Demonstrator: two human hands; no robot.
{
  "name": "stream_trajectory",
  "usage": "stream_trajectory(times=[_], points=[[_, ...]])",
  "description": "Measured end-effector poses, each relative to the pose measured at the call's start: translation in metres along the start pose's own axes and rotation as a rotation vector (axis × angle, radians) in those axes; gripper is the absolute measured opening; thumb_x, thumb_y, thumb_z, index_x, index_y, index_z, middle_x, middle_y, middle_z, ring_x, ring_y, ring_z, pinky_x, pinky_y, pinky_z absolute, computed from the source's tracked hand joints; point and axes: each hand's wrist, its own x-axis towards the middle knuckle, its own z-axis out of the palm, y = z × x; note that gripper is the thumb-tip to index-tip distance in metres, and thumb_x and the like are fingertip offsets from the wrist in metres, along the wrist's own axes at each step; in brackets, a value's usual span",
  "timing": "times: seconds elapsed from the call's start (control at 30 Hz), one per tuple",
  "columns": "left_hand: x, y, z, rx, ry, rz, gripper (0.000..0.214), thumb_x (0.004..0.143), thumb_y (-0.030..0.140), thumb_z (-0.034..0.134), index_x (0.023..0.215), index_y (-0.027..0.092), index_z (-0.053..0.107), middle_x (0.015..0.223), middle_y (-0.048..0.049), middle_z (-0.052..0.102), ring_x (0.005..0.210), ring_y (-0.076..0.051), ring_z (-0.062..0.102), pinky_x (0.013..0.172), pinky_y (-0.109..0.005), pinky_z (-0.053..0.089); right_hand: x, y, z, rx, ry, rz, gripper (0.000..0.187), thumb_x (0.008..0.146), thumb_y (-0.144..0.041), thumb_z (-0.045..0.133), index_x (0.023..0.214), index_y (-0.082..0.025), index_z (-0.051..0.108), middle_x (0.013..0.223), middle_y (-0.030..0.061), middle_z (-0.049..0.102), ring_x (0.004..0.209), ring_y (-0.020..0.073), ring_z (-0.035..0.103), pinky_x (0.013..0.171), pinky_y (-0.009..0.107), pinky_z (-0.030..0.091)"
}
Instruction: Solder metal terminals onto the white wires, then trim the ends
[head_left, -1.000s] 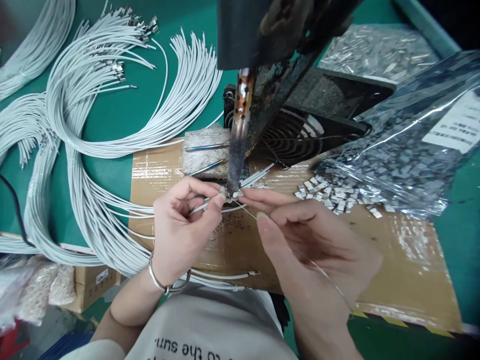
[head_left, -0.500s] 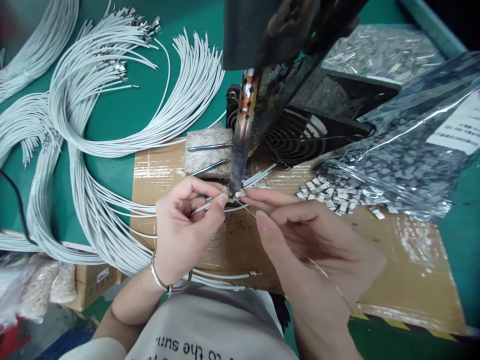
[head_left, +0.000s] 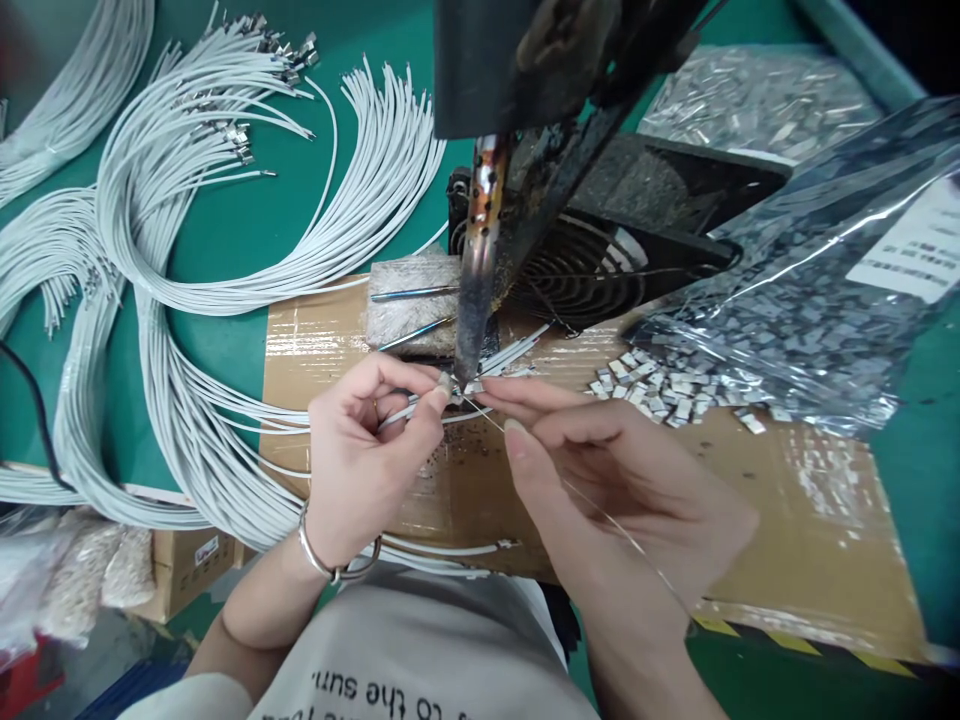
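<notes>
Pinches end of white wire (head_left: 397,413) in left hand (head_left: 360,455) right under soldering iron (head_left: 474,290) tip for heat, feeds solder wire (head_left: 607,520) through closed right hand (head_left: 607,470) beside it, loose terminals (head_left: 660,388) heaped just past that hand for reach

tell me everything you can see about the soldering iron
The soldering iron hangs from a dark, grimy mount, pointing down at a slight tilt. Its metal barrel is heat-stained copper and blue near the top and blackened lower down. Its tip meets the end of a white wire pinched in the left hand. A thin solder wire held by the right hand reaches the same spot.
</notes>
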Motion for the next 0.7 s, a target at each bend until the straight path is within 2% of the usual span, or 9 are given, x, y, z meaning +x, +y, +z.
stream_trajectory(times=[0.23,0.7], points=[[0.0005,-0.0021,0.001,-0.013,-0.004,0.018,0.016,0.07,0.003,0.081,0.07,0.017,0.073,0.076,-0.0002,0.077,0.054,-0.004,0.05,0.043,-0.014,0.034,0.001,-0.0002,0.0005,-0.029,0.006,-0.014,0.021,0.089,-0.002,0.071,0.084,-0.022,0.068,0.111,0.0014,0.082,0.106,0.0158,0.079,0.097,0.023,0.063],[-0.0005,-0.0033,0.0009,-0.034,-0.008,0.056,0.017,0.071,0.001,0.081,0.071,0.016,0.074,0.081,-0.0015,0.08,0.06,-0.006,0.065,0.051,-0.009,0.049,-0.0003,-0.0009,0.002,-0.026,0.027,-0.017,0.02,0.09,-0.003,0.072,0.085,-0.022,0.068,0.11,0.0012,0.083,0.104,0.0147,0.08,0.094,0.022,0.063]])
